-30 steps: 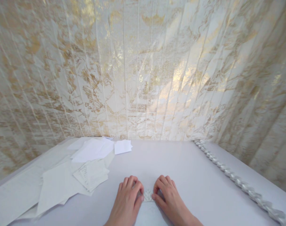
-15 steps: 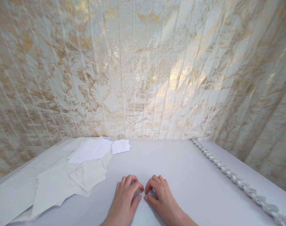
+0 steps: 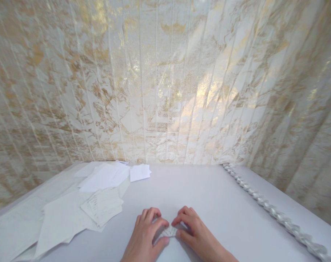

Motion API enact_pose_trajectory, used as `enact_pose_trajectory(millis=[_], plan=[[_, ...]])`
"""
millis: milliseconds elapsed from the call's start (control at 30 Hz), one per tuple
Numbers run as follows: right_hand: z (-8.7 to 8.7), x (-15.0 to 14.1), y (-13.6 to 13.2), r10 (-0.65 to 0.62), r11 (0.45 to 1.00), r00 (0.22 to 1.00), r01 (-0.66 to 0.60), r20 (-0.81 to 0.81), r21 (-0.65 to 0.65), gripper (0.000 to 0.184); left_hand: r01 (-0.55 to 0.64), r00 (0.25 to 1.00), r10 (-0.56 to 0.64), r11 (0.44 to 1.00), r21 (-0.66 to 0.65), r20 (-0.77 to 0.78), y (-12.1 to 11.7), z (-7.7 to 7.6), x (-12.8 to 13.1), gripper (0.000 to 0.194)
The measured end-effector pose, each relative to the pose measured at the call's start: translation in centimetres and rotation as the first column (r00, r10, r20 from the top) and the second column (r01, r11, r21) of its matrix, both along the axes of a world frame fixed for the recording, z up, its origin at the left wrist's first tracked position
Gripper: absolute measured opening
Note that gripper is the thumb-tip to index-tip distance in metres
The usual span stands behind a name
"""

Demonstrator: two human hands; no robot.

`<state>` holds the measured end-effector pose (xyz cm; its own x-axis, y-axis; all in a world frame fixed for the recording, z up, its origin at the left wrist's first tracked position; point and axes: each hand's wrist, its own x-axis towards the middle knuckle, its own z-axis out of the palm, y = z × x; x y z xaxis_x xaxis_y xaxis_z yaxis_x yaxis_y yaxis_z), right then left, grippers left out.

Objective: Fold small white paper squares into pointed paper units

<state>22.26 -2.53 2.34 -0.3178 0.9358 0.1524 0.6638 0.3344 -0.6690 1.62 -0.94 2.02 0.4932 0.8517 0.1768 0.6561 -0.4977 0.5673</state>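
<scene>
loose white paper sheets (image 3: 72, 207) left on white table (image 3: 214, 196); silver braided rope (image 3: 269, 209) right; gold-patterned curtain (image 3: 165, 80) behind

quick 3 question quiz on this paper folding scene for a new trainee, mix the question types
1. True or false: both hands pinch the same small folded paper piece on the white table.
2. Multiple choice: where does the silver braided cord lie? A) along the table's right side B) under the paper sheets C) across the person's wrists
3. Fill in: the loose paper sheets lie on the side of the person's ____ hand.

Key
1. True: the left hand and right hand meet on it.
2. A
3. left
</scene>
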Motion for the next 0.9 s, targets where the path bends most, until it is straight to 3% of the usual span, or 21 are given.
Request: enact_pose_trajectory(millis=[133,267,567,733,900], plan=[[0.4,-1.3,-0.2,0.052,0.998,0.984,-0.057,0.168,0.023,0.040,0.008,0.999,-0.008,1.000,0.001,0.033,0.1,-0.2,0.2,0.017],[0.8,-2.3,-0.2,0.021,1.000,0.950,-0.026,0.310,0.013,0.029,-0.011,1.000,0.010,1.000,0.026,0.027,0.1,-0.7,0.4,0.009],[0.3,-2.4,-0.4,-0.051,0.998,0.976,0.056,0.212,-0.021,0.027,-0.056,0.995,0.051,0.997,0.059,0.083,0.0,-1.0,0.1,0.010],[0.6,-2.4,-0.4,-0.053,0.997,0.991,0.060,0.124,-0.053,0.028,-0.129,0.974,0.127,0.992,-0.001,0.187,-0.2,-2.0,0.2,0.013],[0.5,-2.3,-0.3,-0.071,0.990,0.997,0.073,0.018,-0.120,0.030,-0.097,0.952,0.115,0.992,-0.075,0.285,-0.5,-2.9,0.5,0.022]])
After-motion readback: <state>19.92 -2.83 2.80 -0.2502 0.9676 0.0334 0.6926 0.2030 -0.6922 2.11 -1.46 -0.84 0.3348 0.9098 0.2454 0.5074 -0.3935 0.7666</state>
